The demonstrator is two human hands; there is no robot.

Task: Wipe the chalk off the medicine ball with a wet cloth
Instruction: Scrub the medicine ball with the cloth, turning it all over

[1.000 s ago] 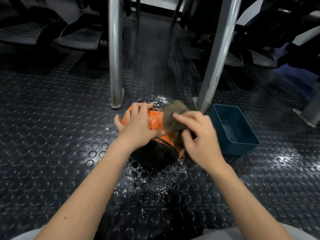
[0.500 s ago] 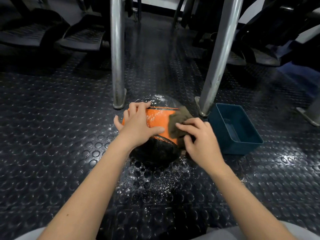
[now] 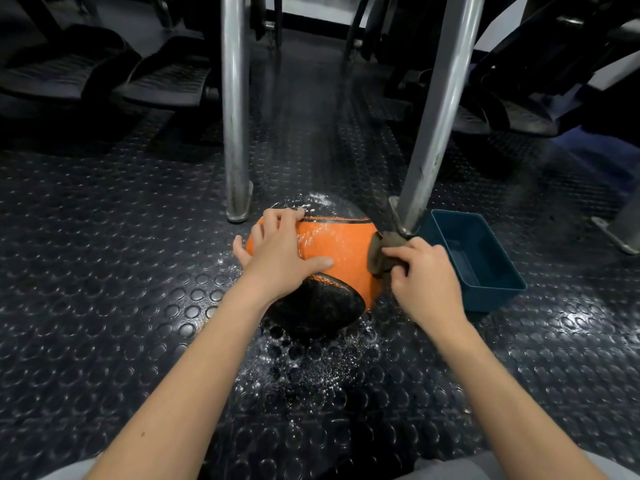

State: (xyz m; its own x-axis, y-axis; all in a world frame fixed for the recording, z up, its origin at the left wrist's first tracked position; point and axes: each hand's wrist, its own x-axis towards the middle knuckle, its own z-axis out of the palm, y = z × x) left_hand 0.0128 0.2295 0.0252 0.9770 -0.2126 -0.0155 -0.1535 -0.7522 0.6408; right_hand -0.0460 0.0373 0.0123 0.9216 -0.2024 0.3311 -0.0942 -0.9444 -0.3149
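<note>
An orange and black medicine ball (image 3: 341, 252) sits on the studded rubber floor, with white chalk specks on its orange band and far black top. My left hand (image 3: 277, 252) lies spread over the ball's left upper side, fingers straight, thumb pointing right. My right hand (image 3: 424, 275) grips a bunched brown-grey cloth (image 3: 381, 252) and presses it against the ball's right side. Much of the cloth is hidden under my fingers.
A dark teal plastic tub (image 3: 481, 261) stands just right of the ball. Two metal legs rise behind the ball, one upright (image 3: 235, 133) and one slanted (image 3: 433, 133), its foot next to the cloth. White chalk dust (image 3: 311, 362) speckles the floor in front of the ball. Foot platforms lie at the far left.
My right hand has dragged the cloth from the ball's top down to its right side. More of the orange band shows. My left hand has stayed put.
</note>
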